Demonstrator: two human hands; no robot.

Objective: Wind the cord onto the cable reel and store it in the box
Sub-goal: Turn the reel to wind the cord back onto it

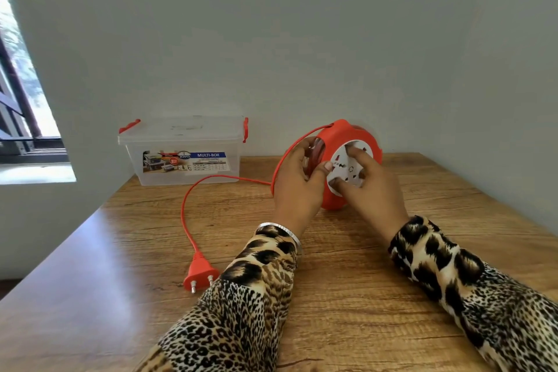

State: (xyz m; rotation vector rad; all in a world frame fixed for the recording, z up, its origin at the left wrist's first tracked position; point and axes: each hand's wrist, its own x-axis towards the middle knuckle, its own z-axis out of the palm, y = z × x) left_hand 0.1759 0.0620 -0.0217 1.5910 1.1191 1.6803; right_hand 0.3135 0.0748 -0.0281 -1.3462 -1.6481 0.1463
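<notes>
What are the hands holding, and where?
The cable reel: the left hand grips its left rim, the right hand presses fingers on its white socket face.

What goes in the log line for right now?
left hand: holds reel | right hand: on socket face | cord: trailing | box: lidded

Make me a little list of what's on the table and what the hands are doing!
reel: red, standing on edge, white socket face toward the camera
left hand: gripping the reel's left side
right hand: fingers on the white socket face
cord: red, partly unwound, looping across the table
plug: lying loose near the left sleeve, two pins
box: clear plastic, lid on, red clips, behind the cord by the wall
</notes>
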